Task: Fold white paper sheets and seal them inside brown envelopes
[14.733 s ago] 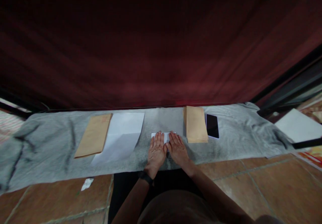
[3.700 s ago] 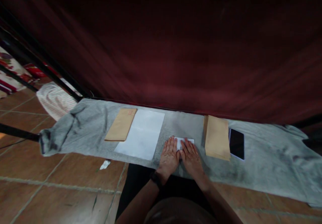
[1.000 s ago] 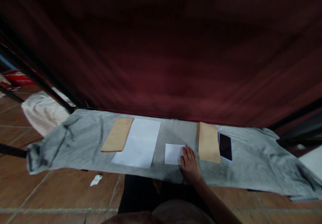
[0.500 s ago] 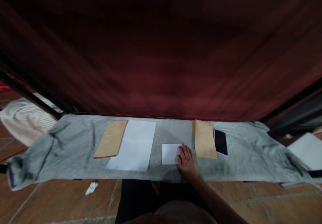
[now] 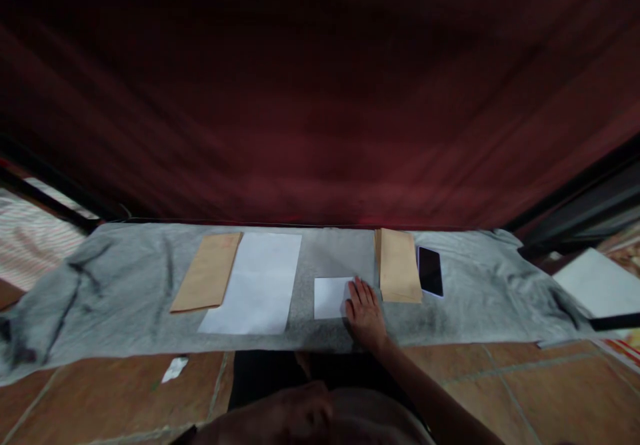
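Note:
My right hand (image 5: 365,313) lies flat with fingers stretched out on the right edge of a small folded white paper (image 5: 329,297) on the grey cloth (image 5: 465,305). My left hand (image 5: 300,410) is drawn back low near my body, blurred and dim, so its fingers are unclear. A stack of brown envelopes (image 5: 397,265) lies just right of my right hand, with a black phone (image 5: 431,270) beside it. Further left lie a white sheet (image 5: 255,282) and a single brown envelope (image 5: 207,271).
A dark red curtain (image 5: 320,98) hangs behind the cloth. Brown floor tiles (image 5: 525,378) run along the near side, with a scrap of white paper (image 5: 175,368) on them. A white board (image 5: 595,282) sits at the far right, a striped cloth (image 5: 30,238) at the far left.
My left hand left the folded paper and pulled back to my body. My right hand stays on the paper's right edge. The view swung back toward the right.

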`<action>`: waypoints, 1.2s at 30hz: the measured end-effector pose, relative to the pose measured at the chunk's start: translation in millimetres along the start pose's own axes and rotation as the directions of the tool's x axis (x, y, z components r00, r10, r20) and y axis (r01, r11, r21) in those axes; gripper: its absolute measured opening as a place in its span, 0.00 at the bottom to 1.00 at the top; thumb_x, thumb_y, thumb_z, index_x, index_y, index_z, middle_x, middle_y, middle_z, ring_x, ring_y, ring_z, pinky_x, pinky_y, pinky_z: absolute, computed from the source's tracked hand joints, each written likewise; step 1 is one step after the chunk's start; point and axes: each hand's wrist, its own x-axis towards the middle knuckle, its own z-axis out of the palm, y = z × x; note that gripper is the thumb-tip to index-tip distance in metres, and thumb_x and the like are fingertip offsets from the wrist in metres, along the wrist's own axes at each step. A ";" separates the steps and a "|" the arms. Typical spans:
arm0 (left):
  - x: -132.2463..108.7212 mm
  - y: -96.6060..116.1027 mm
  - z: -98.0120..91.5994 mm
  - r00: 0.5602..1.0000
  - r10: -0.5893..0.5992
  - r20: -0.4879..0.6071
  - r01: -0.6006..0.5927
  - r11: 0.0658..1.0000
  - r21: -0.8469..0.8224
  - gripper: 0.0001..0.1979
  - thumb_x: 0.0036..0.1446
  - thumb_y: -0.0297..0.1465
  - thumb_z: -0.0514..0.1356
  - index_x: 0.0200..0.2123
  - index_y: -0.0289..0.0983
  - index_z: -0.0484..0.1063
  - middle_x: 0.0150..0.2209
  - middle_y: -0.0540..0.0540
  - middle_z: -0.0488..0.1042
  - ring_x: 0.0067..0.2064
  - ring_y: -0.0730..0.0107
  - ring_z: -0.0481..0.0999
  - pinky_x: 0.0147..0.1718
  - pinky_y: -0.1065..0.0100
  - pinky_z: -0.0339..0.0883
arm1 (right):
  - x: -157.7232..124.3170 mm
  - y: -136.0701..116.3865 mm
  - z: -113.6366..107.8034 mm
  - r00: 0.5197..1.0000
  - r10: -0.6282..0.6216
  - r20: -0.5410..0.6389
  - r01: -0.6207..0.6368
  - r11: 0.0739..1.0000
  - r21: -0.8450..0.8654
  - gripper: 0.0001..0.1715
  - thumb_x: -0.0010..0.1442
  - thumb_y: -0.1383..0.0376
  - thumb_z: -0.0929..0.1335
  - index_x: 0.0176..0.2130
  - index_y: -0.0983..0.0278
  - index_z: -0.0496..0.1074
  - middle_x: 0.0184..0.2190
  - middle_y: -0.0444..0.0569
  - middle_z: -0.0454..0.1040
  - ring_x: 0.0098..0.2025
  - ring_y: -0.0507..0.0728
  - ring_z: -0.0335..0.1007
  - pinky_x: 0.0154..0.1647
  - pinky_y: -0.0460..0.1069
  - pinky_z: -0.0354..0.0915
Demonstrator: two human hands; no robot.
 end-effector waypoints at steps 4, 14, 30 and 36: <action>35.4 -36.3 -9.8 0.902 -0.096 -0.420 0.191 0.963 0.191 0.14 0.67 0.35 0.53 0.52 0.42 0.72 0.53 0.45 0.76 0.55 0.62 0.74 0.56 0.61 0.68 | -0.5 0.3 -1.8 0.999 0.021 0.038 -0.021 1.000 0.006 0.31 0.70 0.63 0.59 0.68 0.69 0.58 0.69 0.59 0.58 0.69 0.65 0.54 0.68 0.62 0.52; 157.6 -111.9 10.9 0.780 0.190 -0.597 0.358 0.647 0.673 0.30 0.64 0.23 0.44 0.69 0.29 0.53 0.69 0.33 0.59 0.71 0.57 0.54 0.68 0.49 0.54 | 8.4 -15.8 -8.6 0.991 -0.115 0.071 0.107 0.989 0.105 0.31 0.72 0.67 0.55 0.70 0.67 0.54 0.69 0.53 0.59 0.71 0.58 0.53 0.70 0.58 0.52; 144.4 -126.2 18.1 0.598 0.228 -0.769 0.541 0.592 0.597 0.32 0.68 0.34 0.48 0.72 0.31 0.46 0.70 0.33 0.57 0.71 0.51 0.55 0.66 0.47 0.57 | -11.3 4.7 -6.2 0.996 0.079 -0.034 -0.079 0.997 -0.013 0.32 0.73 0.62 0.57 0.71 0.73 0.52 0.69 0.62 0.58 0.71 0.65 0.52 0.68 0.62 0.54; 144.7 -122.3 17.5 0.615 0.198 -0.763 0.559 0.573 0.599 0.31 0.67 0.33 0.48 0.70 0.28 0.51 0.69 0.32 0.58 0.71 0.50 0.54 0.67 0.46 0.55 | 12.0 -15.4 -6.6 1.000 -0.005 0.019 0.003 0.996 0.091 0.31 0.73 0.63 0.55 0.70 0.72 0.54 0.69 0.60 0.58 0.71 0.63 0.51 0.69 0.62 0.54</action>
